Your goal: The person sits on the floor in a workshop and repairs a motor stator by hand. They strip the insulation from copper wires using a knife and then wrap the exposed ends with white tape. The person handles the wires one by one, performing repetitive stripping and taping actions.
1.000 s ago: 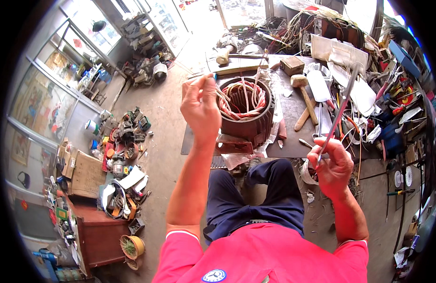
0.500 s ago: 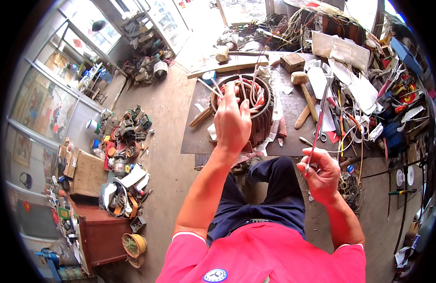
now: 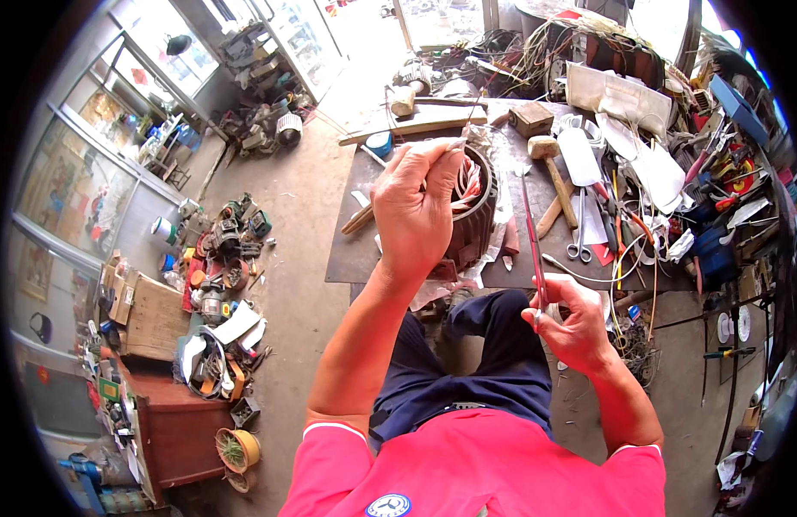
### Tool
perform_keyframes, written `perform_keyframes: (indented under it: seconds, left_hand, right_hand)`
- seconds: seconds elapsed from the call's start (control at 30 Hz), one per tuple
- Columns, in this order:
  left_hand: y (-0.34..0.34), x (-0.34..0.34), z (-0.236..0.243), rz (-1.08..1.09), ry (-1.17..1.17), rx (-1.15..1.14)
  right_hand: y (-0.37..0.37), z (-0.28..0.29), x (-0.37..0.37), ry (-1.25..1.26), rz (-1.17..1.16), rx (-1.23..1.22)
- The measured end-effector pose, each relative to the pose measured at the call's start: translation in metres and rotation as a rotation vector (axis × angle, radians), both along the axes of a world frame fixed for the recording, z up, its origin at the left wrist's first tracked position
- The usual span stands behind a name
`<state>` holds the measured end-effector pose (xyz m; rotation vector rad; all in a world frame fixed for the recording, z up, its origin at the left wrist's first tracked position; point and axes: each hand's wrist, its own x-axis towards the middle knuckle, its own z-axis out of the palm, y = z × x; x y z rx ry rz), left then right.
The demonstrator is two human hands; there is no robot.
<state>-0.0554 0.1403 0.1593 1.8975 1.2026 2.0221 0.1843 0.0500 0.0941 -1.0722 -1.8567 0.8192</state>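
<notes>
On the metal-topped bench point(image 3: 347, 258) stands a dark ribbed motor stator point(image 3: 472, 228) with red and white wires point(image 3: 467, 181) inside, partly hidden by my left hand point(image 3: 413, 202). That hand is raised over its left side, pinching a thin lead wire near the fingertips. My right hand point(image 3: 569, 314) is closed around a long, thin red rod point(image 3: 531, 228) with a metallic end, held near the bench's front edge and slanting up toward the stator's right. A wooden mallet point(image 3: 545, 148), a pair of scissors point(image 3: 581, 246) and pliers lie to the right of the stator.
A wooden strip point(image 3: 373, 129) and blue tape roll point(image 3: 379, 144) are at the back. Tangled wires, paper and tools crowd the right side. Motors point(image 3: 230, 233), cardboard point(image 3: 153, 319), a red cabinet point(image 3: 174, 431) and a potted plant point(image 3: 236, 450) stand along the left.
My left hand dipped to the stator's opening, then rose with fingers drawn into a pinch. My right hand and the red rod have shifted leftward, with the rod now more upright.
</notes>
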Motion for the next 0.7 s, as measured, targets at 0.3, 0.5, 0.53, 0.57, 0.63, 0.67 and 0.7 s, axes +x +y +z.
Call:
perform_keyframes:
  seconds: [0.3, 0.5, 0.53, 0.57, 0.63, 0.67, 0.7]
  left_hand:
    - [-0.005, 0.009, 0.013, -0.07, 0.318, 0.141]
    - [-0.01, 0.005, 0.017, -0.103, 0.423, 0.058]
    - [-0.009, 0.005, 0.016, -0.124, 0.418, 0.059]
    - [-0.009, 0.004, 0.014, -0.145, 0.414, 0.06]
    - [-0.009, 0.004, 0.013, -0.179, 0.42, 0.052]
    - [-0.01, 0.004, 0.014, -0.19, 0.431, 0.043]
    - [-0.011, 0.003, 0.015, -0.194, 0.446, 0.033]
  right_hand:
    - [0.002, 0.032, 0.002, -0.112, -0.053, 0.051]
    - [0.001, 0.038, 0.005, -0.199, -0.045, 0.074]
    - [0.001, 0.038, 0.005, -0.207, -0.043, 0.083]
    - [0.002, 0.038, 0.005, -0.216, -0.042, 0.092]
    - [0.001, 0.04, 0.005, -0.218, -0.043, 0.089]
    - [0.001, 0.041, 0.005, -0.212, -0.045, 0.077]
    - [0.001, 0.041, 0.004, -0.203, -0.042, 0.068]
